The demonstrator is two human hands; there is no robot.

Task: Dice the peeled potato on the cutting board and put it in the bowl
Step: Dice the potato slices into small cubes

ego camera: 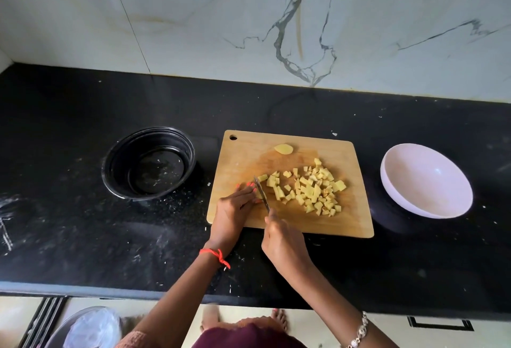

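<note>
On the cutting board at frame centre, the diced pile sits right. Your right hand grips the knife; your left hand pinches a potato strip, just left of the blade.

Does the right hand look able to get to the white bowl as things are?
Probably yes: the white bowl sits just right of the cutting board, nothing between. But the right hand grips the knife, so it isn't free to take hold.
</note>
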